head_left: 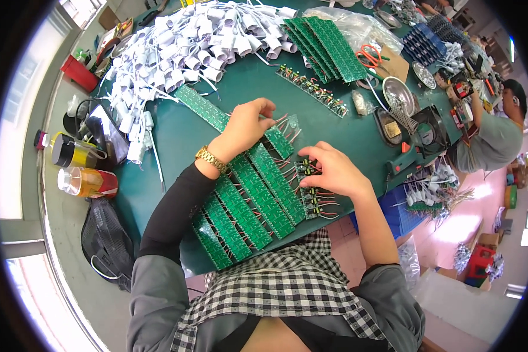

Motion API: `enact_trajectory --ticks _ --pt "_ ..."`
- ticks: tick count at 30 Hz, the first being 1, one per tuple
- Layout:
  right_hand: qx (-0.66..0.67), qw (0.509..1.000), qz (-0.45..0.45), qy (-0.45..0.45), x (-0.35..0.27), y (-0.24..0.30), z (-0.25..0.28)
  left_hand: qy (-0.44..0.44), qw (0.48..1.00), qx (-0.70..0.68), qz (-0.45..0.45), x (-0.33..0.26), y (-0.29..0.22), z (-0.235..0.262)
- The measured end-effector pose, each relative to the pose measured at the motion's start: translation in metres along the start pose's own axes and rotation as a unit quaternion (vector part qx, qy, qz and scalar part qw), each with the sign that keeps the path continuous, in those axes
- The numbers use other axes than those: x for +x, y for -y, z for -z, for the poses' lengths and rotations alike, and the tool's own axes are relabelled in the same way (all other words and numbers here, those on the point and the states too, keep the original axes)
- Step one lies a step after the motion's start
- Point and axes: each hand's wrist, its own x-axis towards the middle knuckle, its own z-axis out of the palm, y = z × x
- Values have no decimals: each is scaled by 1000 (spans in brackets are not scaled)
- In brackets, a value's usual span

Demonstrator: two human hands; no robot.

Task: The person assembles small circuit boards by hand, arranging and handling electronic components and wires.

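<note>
Several long green circuit board strips lie side by side on the dark green table, close to my body. My left hand rests with curled fingers on the far end of one strip, among thin red and white wires. My right hand presses on a row of small component boards with red wires at the right of the strips. A gold wristwatch is on my left wrist.
A big heap of white lamp sockets with cords fills the far left. More green boards, orange scissors, a metal dish and a small black fan lie far right. Bottles stand left. Another person works at right.
</note>
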Motion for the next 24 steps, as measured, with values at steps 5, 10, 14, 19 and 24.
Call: enact_trajectory --ticks 5,10,14,19,24 --pt "-42 999 -12 -3 5 0 -2 18 989 -144 43 -1 -11 -2" --pt "-66 998 -19 -2 6 0 -5 61 995 -64 -42 -1 2 -15" --pt "-71 997 -15 -20 4 3 -4 52 995 -40 -72 5 11 -8" --pt "-97 995 -27 -20 1 1 -6 45 995 33 -80 -1 -4 1" --pt "-61 996 -6 58 11 -11 1 156 958 145 -194 -33 -23 -10"
